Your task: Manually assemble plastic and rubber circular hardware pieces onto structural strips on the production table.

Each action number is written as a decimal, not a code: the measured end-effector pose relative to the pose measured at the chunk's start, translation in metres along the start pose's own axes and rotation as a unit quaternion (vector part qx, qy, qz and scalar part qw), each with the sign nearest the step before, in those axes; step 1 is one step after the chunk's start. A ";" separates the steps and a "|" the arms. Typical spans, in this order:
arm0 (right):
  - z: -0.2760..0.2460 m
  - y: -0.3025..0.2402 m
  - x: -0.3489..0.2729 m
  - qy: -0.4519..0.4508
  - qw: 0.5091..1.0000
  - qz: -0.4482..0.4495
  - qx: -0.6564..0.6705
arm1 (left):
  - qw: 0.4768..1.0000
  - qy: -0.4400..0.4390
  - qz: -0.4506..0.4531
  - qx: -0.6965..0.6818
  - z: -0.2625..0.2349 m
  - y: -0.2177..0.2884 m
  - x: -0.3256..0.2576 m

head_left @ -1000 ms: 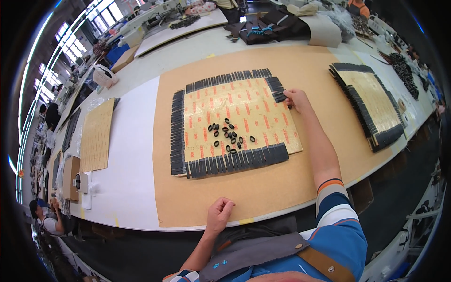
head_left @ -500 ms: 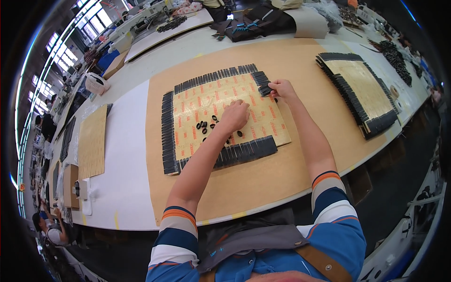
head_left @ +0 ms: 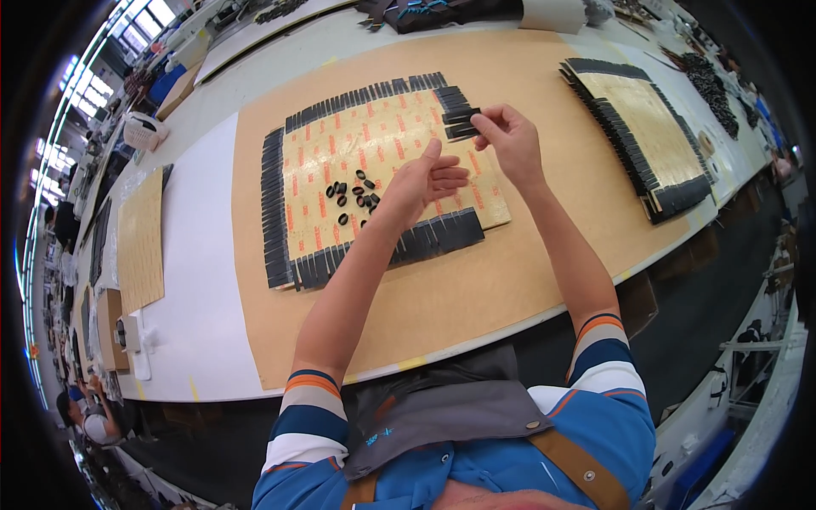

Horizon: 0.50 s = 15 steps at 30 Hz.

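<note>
A yellowish board (head_left: 374, 140) with red print lies on brown paper, its edges lined with short black strips (head_left: 274, 204). At its right edge, my right hand (head_left: 512, 143) pinches the end of a black strip (head_left: 461, 129) beside the row there. Over the right half of the board, my left hand (head_left: 418, 183) is open, its fingers stretched to the right and thumb raised; nothing shows in it. Several small black oval rings (head_left: 342, 201) lie loose on the board left of that hand, some partly hidden by my left forearm.
A second board (head_left: 642, 127) edged with black strips sits at the right, near a roll of tape (head_left: 705, 143). On the left lie another board (head_left: 143, 242) and a cardboard box (head_left: 112, 327). Dark fabric (head_left: 442, 13) is at the back. Brown paper (head_left: 425, 323) covers the table's middle.
My left hand has turned and opened out, its fingers now extended instead of bent down over the board. My right hand stays at the right edge, slightly nearer me. The whole view has shifted.
</note>
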State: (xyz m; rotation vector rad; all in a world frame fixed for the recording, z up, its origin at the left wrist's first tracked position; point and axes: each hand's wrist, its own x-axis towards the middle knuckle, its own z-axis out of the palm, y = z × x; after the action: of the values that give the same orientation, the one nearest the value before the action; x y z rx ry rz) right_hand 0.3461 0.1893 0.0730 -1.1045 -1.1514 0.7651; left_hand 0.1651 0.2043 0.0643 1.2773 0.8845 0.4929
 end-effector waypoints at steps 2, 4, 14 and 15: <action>0.020 -0.014 -0.036 -0.037 0.972 -0.194 -0.128 | 0.924 -0.067 0.040 -0.374 0.017 -0.009 -0.021; 0.031 -0.016 -0.056 -0.114 0.937 -0.271 -0.190 | 0.871 -0.063 0.113 -0.473 0.018 -0.021 -0.032; 0.066 -0.008 -0.101 -0.188 0.963 -0.155 -0.114 | 0.871 0.019 0.125 -0.476 0.000 -0.067 -0.066; 0.067 -0.005 -0.102 -0.186 0.963 -0.154 -0.117 | 0.866 0.025 0.133 -0.481 0.003 -0.067 -0.068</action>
State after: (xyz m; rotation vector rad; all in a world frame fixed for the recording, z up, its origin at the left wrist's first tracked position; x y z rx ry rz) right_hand 0.2538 0.1128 0.0477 -0.9618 -1.7235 0.6140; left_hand 0.1170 0.1347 0.0198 0.4490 0.3763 1.0312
